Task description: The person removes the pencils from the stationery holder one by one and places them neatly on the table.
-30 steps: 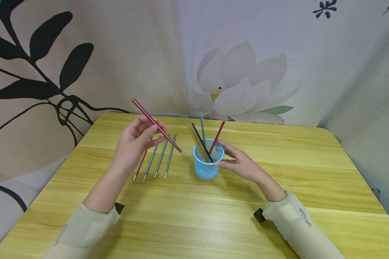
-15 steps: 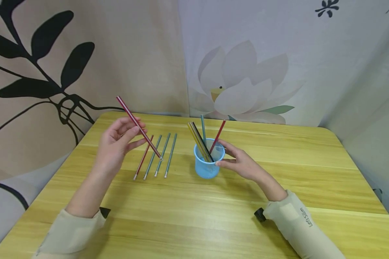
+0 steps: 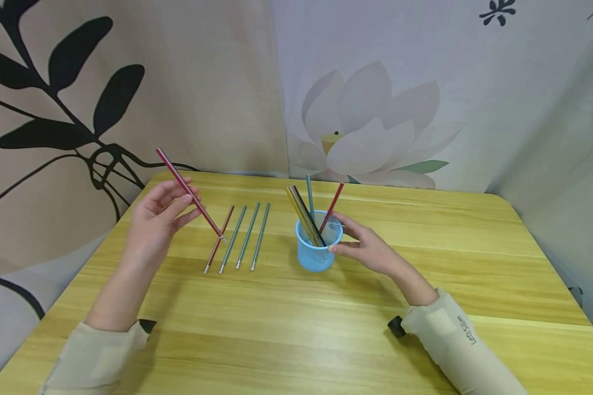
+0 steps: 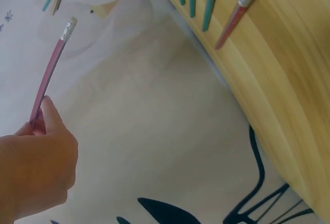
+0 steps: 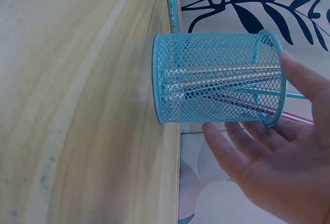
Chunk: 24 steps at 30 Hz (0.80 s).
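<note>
My left hand (image 3: 153, 222) pinches a red striped pencil (image 3: 171, 167) between thumb and fingers, held slanted above the table's left part. The left wrist view shows its silvery eraser end on the pencil (image 4: 49, 72) pointing away from the hand. With thumb and fingers about its rim, my right hand (image 3: 368, 247) holds a light blue mesh pencil cup (image 3: 314, 260) standing on the table. Yellow, black, teal and red pencils lean inside the cup. Left of it, a red pencil (image 3: 212, 258) and three teal pencils (image 3: 247, 236) lie side by side, eraser ends toward me.
Everything rests on a wooden table (image 3: 296, 334). Behind it hangs a pale curtain (image 3: 217, 82) printed with dark leaves and a large flower. A dark strap end (image 3: 396, 327) sticks out by the right sleeve.
My left hand has moved left with the red pencil, away from the cup and past the row of lying pencils. The right hand and the cup have stayed in place.
</note>
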Available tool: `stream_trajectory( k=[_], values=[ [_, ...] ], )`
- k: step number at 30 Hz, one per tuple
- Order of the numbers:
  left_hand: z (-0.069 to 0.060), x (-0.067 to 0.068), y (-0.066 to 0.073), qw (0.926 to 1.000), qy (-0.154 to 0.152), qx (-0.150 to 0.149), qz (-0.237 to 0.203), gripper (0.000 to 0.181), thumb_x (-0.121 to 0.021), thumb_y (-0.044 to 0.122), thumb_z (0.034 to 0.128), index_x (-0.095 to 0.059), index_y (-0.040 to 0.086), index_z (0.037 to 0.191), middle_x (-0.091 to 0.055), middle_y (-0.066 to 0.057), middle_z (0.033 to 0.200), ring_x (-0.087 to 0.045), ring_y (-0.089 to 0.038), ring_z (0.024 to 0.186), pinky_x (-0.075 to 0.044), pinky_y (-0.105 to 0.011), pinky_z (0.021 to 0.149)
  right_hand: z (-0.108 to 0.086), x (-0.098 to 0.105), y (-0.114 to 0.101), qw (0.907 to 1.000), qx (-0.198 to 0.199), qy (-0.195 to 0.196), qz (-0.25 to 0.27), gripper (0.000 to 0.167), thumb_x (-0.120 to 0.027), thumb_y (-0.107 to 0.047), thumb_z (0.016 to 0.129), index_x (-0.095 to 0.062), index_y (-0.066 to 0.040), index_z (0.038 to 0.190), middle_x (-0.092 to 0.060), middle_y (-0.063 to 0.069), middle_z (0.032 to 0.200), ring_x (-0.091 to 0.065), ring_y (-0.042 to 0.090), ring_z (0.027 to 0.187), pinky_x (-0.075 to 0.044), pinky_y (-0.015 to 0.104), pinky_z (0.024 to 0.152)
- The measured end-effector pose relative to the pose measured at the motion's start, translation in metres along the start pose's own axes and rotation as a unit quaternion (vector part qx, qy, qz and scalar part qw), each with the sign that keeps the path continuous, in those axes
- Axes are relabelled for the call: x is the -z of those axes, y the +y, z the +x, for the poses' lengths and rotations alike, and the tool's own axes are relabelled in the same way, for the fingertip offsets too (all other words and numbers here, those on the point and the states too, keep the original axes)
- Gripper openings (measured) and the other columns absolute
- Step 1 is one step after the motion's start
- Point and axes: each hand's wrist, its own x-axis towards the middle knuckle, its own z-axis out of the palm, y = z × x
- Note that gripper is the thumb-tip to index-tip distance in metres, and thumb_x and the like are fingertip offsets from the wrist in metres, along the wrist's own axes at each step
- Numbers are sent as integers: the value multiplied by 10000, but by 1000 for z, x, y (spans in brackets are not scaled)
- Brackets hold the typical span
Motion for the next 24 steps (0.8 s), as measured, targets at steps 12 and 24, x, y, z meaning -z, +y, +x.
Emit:
stream_trajectory(
  k=[12,24],
  values=[
    [7,25,-1,9991,428,-6,-68,363,-675,55,924,-624,17,1282,-725,-16,1046,-714,-113,951,-630,-267,809,0,0,1,10000,-5,10,-6,737,-663,-133,964,-254,-80,1575,-367,197,1579,-356,405,1462,-483,512,1098],
    [14,44,-11,9964,655,472,271,352,-713,94,902,-682,95,1252,-725,35,1032,-705,-68,904,-628,-225,780,0,0,0,10000,-14,2,6,742,-661,-129,965,-245,-74,1577,-344,195,1592,-346,403,1468,-480,513,1101]
  ],
)
